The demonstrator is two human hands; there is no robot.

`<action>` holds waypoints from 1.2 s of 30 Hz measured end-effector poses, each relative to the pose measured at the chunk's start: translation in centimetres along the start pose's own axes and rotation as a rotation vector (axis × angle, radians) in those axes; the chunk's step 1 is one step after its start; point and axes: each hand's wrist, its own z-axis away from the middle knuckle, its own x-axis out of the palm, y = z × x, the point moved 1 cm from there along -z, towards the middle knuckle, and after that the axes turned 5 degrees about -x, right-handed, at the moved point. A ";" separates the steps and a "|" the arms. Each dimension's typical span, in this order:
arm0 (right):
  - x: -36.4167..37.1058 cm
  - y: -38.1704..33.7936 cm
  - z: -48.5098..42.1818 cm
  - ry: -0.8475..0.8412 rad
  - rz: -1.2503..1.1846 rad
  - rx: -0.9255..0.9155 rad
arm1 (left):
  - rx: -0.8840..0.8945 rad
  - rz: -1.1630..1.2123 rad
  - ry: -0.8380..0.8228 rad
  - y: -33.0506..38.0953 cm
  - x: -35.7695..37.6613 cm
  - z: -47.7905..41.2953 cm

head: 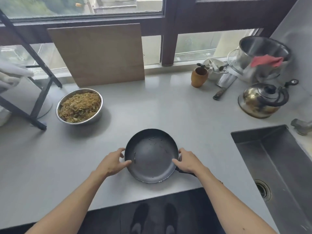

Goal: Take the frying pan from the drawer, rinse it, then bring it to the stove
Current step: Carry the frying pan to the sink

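The round black non-stick frying pan [151, 156] sits on the pale grey table [152, 107] near its front edge. My left hand [112, 162] grips its rim at nine o'clock, my right hand [186, 160] at three o'clock. A steel bowl of fried noodles [79, 106] lies at ten o'clock, the steel sink [276, 166] at three o'clock.

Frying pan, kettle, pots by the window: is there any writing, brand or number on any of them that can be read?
None can be read.
Frying pan: plain dark inside, only small scraps, no mark showing.
Kettle: stained metal, no label visible.
Steel pot and noodle bowl: bare metal, no text.
Brown cup and wooden board: unmarked.
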 end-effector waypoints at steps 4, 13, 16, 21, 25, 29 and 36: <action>0.8 -0.2 0.2 -0.037 -0.031 0.000 | 0.044 0.117 -0.097 -0.4 0.5 -0.6; 1.0 0.5 1.6 0.016 -0.096 0.003 | 0.019 0.467 -0.133 0.2 1.6 -1.7; -0.3 2.1 2.6 0.090 -0.147 0.025 | 0.073 0.490 -0.108 3.3 -0.3 -2.1; -4.8 4.2 8.0 0.250 -0.226 0.096 | 0.256 0.409 -0.151 11.7 -3.0 -3.4; -7.6 8.1 13.6 0.381 -0.291 0.212 | 0.413 0.313 -0.252 20.5 -2.5 -4.0; -9.2 13.1 19.4 0.483 -0.336 0.345 | 0.570 0.195 -0.343 29.9 0.4 -3.2; -11.4 23.3 26.4 0.580 -0.467 0.492 | 0.729 0.035 -0.433 43.8 7.8 -1.3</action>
